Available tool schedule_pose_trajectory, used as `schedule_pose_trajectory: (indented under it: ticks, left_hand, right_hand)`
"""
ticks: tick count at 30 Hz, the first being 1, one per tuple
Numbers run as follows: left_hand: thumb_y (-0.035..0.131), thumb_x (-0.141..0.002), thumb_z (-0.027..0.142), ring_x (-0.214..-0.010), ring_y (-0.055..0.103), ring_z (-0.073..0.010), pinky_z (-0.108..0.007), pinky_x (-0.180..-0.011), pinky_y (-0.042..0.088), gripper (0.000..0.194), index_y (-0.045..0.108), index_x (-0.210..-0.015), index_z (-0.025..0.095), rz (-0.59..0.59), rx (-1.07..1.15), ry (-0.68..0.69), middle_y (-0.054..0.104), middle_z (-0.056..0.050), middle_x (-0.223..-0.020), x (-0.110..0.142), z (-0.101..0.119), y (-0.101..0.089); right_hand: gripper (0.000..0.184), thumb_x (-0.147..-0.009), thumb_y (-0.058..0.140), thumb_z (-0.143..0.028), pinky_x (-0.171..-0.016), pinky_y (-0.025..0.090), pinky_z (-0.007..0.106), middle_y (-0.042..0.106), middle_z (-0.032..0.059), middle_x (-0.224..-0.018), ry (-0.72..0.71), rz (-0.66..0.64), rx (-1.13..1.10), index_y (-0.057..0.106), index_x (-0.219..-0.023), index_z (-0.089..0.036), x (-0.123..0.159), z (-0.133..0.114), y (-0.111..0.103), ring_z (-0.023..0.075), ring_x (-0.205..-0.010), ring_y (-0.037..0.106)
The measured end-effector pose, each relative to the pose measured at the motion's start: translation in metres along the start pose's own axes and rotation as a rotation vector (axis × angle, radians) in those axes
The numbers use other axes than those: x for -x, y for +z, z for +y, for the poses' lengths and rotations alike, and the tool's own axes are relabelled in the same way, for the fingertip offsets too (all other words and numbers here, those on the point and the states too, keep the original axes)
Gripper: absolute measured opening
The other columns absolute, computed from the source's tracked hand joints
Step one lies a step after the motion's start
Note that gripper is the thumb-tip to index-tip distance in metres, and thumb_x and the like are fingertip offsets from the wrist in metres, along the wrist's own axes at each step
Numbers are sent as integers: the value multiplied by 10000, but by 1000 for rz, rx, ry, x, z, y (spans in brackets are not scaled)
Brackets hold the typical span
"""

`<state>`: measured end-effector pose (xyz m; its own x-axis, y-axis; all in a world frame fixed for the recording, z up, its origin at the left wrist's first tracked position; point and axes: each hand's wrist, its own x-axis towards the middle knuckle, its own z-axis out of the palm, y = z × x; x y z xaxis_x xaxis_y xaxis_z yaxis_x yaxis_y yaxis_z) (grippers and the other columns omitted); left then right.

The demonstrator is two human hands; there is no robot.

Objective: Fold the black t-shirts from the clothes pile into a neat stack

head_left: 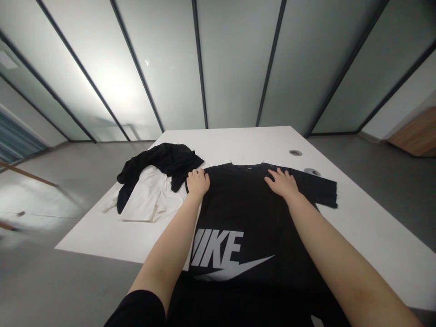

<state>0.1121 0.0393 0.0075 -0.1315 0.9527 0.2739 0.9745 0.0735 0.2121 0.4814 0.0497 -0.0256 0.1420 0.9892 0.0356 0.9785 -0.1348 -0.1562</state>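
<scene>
A black T-shirt (245, 209) with large white NIKE lettering lies spread before me, its neckline toward the far side and its lower part hanging near my body. The left side of the print is cut off at the shirt's edge. Bent fingers of my left hand (198, 182) close on the T-shirt at its left shoulder; the fingertips are partly hidden. My right hand (282, 182) rests on the cloth near the right shoulder, fingers spread and flat. Beyond it, the right sleeve (320, 188) stretches out across the table.
On the left of the white table (238, 145) lies a heap with a black garment (163, 159) and a white garment (150, 200). Two round grommets (295, 152) sit in the tabletop at the right. A frosted glass partition (235, 63) stands behind the table.
</scene>
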Motion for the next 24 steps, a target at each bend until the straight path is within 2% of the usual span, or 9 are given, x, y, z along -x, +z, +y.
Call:
schedule_pose_trajectory:
  ticks: [3, 6, 8, 11, 15, 17, 20, 24]
  left_hand:
    - [453, -1046, 243, -1256, 599, -385, -517, -1006, 514, 355, 728, -1265, 191, -24, 17, -78, 707, -195, -1306, -8, -18, -1]
    - [448, -993, 132, -1272, 616, -368, -491, -1010, 516, 427, 764, -1265, 222, -103, 70, -90, 733, -157, -1344, -17, -36, -2]
    - [454, -966, 97, -1304, 611, -353, -469, -1031, 510, 473, 762, -1297, 237, -105, 88, -86, 719, -140, -1397, -19, -43, -1]
    - [498, -957, 139, -1323, 597, -369, -473, -1039, 506, 484, 703, -1392, 193, -11, 43, -131, 654, -185, -1474, -19, -44, 0]
    - [608, -954, 343, -1288, 597, -427, -519, -1034, 502, 474, 670, -1325, 56, 78, -58, -281, 653, -295, -1346, -14, -40, 1]
    - [615, -960, 389, -1287, 601, -435, -529, -1034, 502, 457, 679, -1265, 56, 62, -81, -304, 661, -301, -1318, -13, -40, 0]
    - [586, -982, 345, -1293, 617, -426, -519, -1025, 508, 351, 692, -1217, 107, 17, -66, -296, 682, -277, -1314, -15, -41, -3]
    - [504, -1049, 345, -1195, 697, -399, -504, -969, 534, 307, 668, -1252, 184, -67, 140, -286, 748, -218, -1229, -23, -44, -12]
  right_hand:
    - [718, -1079, 332, -622, -1282, 292, 650, 380, 143, -1766, 17, 13, 3, 491, -1673, -251, 0, 3, 0, 475, -1599, 347]
    - [716, -1079, 340, -620, -1281, 295, 647, 382, 152, -1764, 18, 12, 7, 488, -1673, -247, -1, 4, -1, 474, -1597, 350]
    - [720, -1080, 336, -622, -1283, 292, 641, 372, 155, -1768, 17, 3, 10, 483, -1676, -245, 0, 4, -1, 475, -1601, 343]
    - [723, -1081, 329, -627, -1282, 294, 641, 361, 154, -1774, 12, -1, 11, 479, -1678, -247, 0, 4, -2, 475, -1604, 337]
    - [720, -1084, 325, -621, -1285, 288, 644, 354, 157, -1776, 6, -6, 9, 476, -1678, -244, 1, 4, -2, 473, -1607, 331]
    - [715, -1085, 322, -616, -1282, 288, 652, 354, 162, -1776, 3, -5, 8, 480, -1674, -242, 2, 3, -2, 474, -1607, 330]
    - [709, -1081, 332, -618, -1281, 289, 659, 372, 155, -1768, -11, 7, 7, 492, -1664, -247, 2, 2, -1, 474, -1601, 340]
    - [697, -1072, 359, -607, -1281, 289, 665, 393, 144, -1760, -45, 16, 5, 508, -1653, -253, 2, 0, 1, 475, -1594, 355]
